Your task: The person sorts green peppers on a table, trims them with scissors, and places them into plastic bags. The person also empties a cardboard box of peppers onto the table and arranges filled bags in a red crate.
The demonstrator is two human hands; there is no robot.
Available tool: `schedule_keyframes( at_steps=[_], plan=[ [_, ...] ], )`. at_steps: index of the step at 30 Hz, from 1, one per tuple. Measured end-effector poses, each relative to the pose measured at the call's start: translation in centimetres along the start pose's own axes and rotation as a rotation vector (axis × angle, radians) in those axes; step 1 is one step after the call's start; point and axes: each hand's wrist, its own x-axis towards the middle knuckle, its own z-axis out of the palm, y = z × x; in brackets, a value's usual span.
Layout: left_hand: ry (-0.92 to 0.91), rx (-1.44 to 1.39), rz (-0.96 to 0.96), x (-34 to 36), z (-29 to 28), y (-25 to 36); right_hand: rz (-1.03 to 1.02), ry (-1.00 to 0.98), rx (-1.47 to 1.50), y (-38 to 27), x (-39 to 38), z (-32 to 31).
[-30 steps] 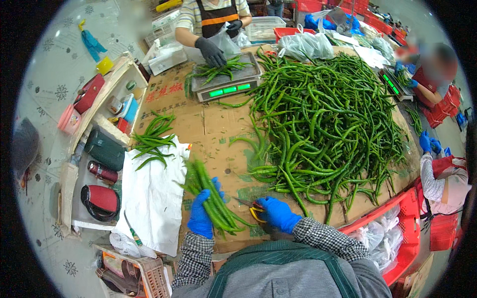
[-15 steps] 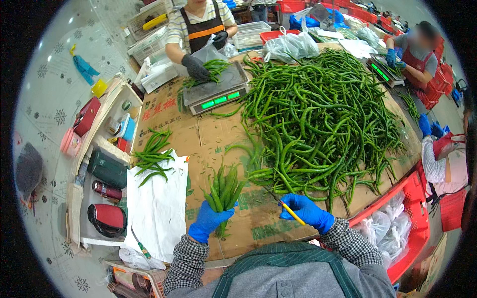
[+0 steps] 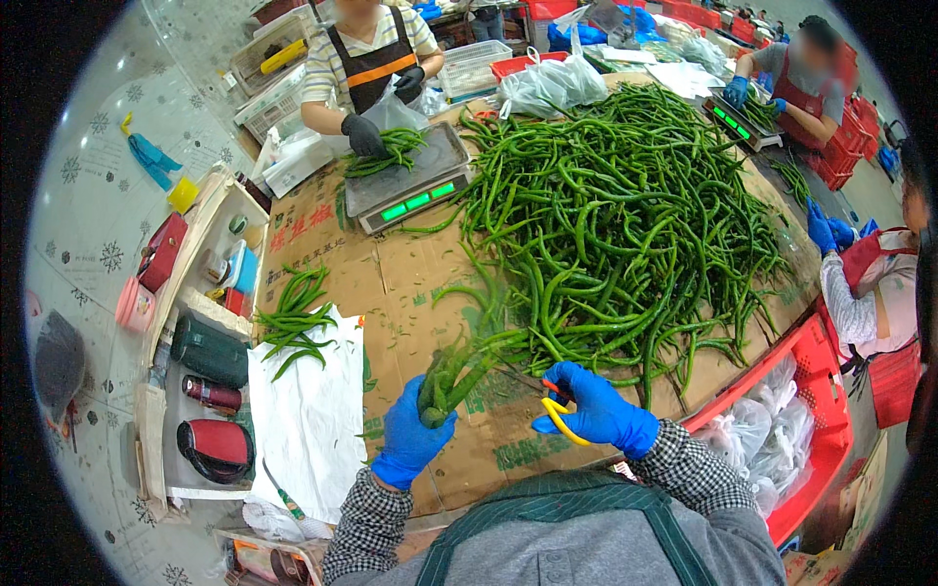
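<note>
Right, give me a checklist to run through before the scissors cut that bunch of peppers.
1. Bunch held firmly: ok. The left hand is closed round the lower end of the bunch of peppers.
2. Scissors in hand: ok. The right hand holds the yellow-handled scissors.
3. Blades lined up on the bunch: cannot tell, they are blurred.
4. Left fingers away from the blades: ok. The hands are apart.
5. Bare cardboard under the hands: ok.
6. Other people's hands away: ok. The black-gloved hand is far off at the scale.
</note>
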Motion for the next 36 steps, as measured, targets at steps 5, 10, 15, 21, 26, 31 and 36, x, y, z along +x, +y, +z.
schedule_keyframes(
  at_steps=[5,10,15,21,26,31,36],
  plan=[
    [0.134,0.059,0.025,-0.2,0.4,-0.3,0.032,-0.024,0.028,0.0,-0.1,0.0],
    [-0.028,0.109,0.077,0.2,1.3,1.7,0.002,-0.017,0.025,0.3,0.5,0.6],
    [-0.069,0.088,0.040,-0.5,1.8,1.1,0.007,0.026,-0.132,-0.9,0.8,0.2],
    [-0.054,0.083,0.020,-0.5,1.6,1.0,0.068,0.112,-0.065,0.9,0.1,0.5],
    [-0.001,0.106,-0.001,0.1,1.1,1.7,0.005,0.084,-0.243,-0.6,-0.3,0.4],
    [-0.070,0.193,0.064,0.4,2.0,2.0,-0.135,0.157,-0.308,-0.6,0.3,1.2],
    [-0.010,0.122,-0.006,0.4,1.8,2.5,0.068,0.040,-0.163,-0.4,0.1,1.1]
  ],
)
